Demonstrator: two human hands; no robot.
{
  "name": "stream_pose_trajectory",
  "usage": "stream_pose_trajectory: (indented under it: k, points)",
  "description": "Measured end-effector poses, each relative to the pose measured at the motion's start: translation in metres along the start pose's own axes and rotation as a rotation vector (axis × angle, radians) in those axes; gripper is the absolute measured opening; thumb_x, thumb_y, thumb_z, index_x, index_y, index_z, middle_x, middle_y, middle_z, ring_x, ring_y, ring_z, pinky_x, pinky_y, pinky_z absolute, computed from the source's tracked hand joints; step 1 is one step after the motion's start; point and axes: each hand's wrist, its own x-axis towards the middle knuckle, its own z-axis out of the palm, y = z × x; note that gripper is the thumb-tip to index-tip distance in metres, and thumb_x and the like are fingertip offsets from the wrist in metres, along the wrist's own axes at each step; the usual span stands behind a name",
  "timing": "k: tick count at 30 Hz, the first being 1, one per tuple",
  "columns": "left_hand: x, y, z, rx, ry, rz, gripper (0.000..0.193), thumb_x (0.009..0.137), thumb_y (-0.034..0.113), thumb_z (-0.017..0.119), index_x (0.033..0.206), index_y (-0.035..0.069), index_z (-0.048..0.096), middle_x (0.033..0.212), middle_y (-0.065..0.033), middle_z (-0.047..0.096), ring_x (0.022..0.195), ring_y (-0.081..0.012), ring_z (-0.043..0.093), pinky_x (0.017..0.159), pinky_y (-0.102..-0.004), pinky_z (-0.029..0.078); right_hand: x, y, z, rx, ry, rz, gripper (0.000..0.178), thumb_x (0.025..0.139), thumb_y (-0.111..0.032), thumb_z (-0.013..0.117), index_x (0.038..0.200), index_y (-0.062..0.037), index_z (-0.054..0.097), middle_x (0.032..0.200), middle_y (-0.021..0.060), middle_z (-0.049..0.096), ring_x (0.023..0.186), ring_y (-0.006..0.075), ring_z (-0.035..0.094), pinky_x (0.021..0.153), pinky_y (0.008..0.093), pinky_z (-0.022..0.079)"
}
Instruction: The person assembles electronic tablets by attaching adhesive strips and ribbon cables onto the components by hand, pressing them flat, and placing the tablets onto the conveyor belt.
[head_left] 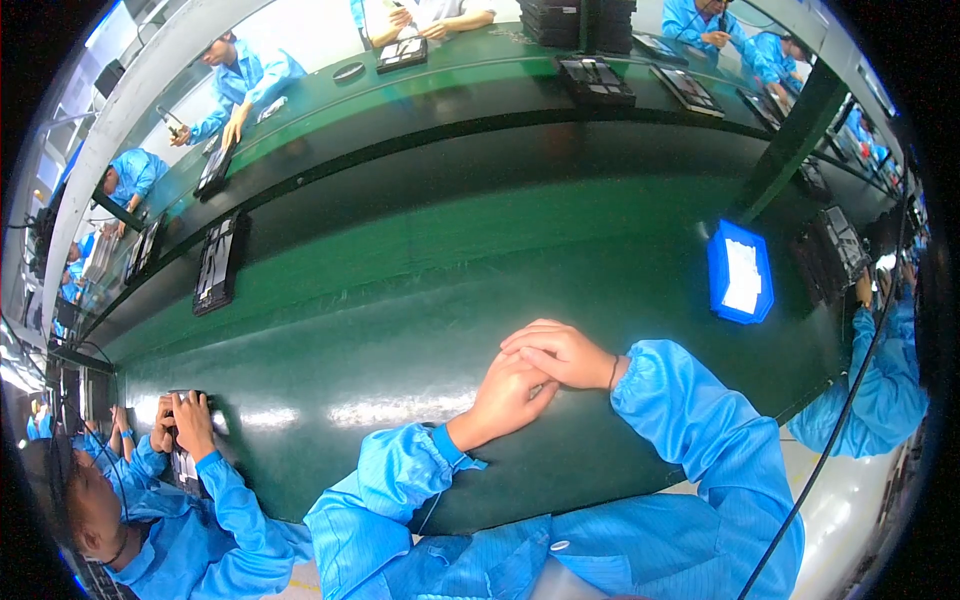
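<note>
My right hand lies across the fingers of my left hand, over the green tabletop. Its fingers are laid out flat over the left hand, and no object shows in it. My left hand is also open, one stretched-out digit showing at its right side; its other fingers are partly hidden under the right hand. Neither hand touches any tool or part. To the right of my hands, a blue bin with white slips or labels inside is the nearest object.
A black tray with a device part lies at the far left. More trays sit on the raised shelf beyond, near a green post. A co-worker holds a dark device at left; another sleeve is at right. A black cable hangs at right.
</note>
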Motion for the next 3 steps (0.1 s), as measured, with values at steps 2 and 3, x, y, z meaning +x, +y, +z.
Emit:
stream_pose_trajectory:
  k: [2, 3]
  points:
    - [-0.0009, -0.0013, 0.0001, -0.004, -0.011, -0.01, 0.016, 0.079, 0.013, 0.071, 0.093, 0.006, 0.074, 0.095, -0.0157, 0.068, 0.096, -0.0327, 0.062, 0.086, -0.0423, 0.046, 0.0004, 0.0001, 0.0003, -0.002, 0.0, 0.002, 0.024, 0.094, -0.011, 0.052, 0.109, -0.0003, 0.068, 0.114, 0.0144, 0.068, 0.107, 0.0291, 0.062, 0.095, 0.0405, 0.046]
    - [-0.0016, -0.0025, 0.0005, 0.003, -0.02, -0.019, 0.016, 0.08, 0.014, 0.071, 0.093, 0.006, 0.074, 0.096, -0.0158, 0.068, 0.097, -0.032, 0.062, 0.087, -0.0428, 0.046, 0.0007, 0.0002, 0.0003, -0.001, -0.003, 0.004, 0.024, 0.094, -0.011, 0.052, 0.109, -0.0003, 0.068, 0.115, 0.0145, 0.068, 0.107, 0.029, 0.062, 0.095, 0.0406, 0.046]
